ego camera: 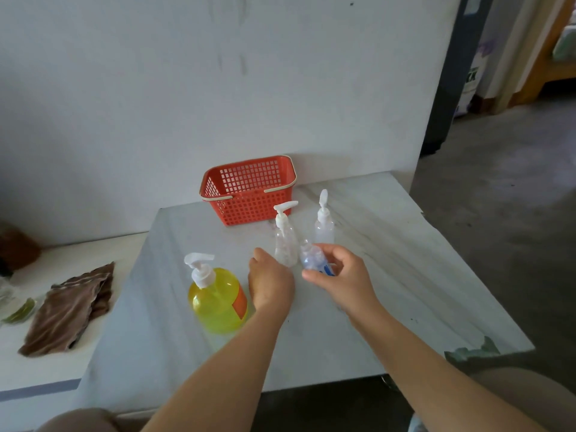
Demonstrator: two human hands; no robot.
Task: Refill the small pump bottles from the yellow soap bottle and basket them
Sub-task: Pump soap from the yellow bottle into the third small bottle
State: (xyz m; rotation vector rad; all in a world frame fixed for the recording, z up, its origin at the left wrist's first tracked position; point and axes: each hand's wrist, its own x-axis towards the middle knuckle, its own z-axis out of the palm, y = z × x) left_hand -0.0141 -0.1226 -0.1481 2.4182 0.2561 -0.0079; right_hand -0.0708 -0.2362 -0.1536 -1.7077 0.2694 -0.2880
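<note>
Nearest the camera, a person's two bare forearms reach forward over a pale, marble-patterned table (405, 275). At the near left of the tabletop the yellow soap bottle (218, 302) stands upright, with a white pump on top and an orange label on the side facing the left hand (271, 283). That hand hovers just beside it, back upward, with its fingers curled down and out of sight; whether they hold anything cannot be told. Next to it, the right hand (346, 275) grips a small blue-labelled bottle (313, 260), thumb and curled fingers wrapped round its lower part. This bottle is tilted, its neck pointing toward the far left, and it is blurred. Just beyond the hands, a first clear pump bottle (285, 244) stands upright close to the left hand's knuckles. A second clear pump bottle (324, 226) stands a little farther back and to the right, apart from the first. Farther still, a red plastic basket (249, 188) sits at the table's far edge against the white wall (218, 88), its cream handles folded down on the rim. Off to the left, a crumpled brown cloth (68, 307) lies on a lower white ledge (46, 369).
</note>
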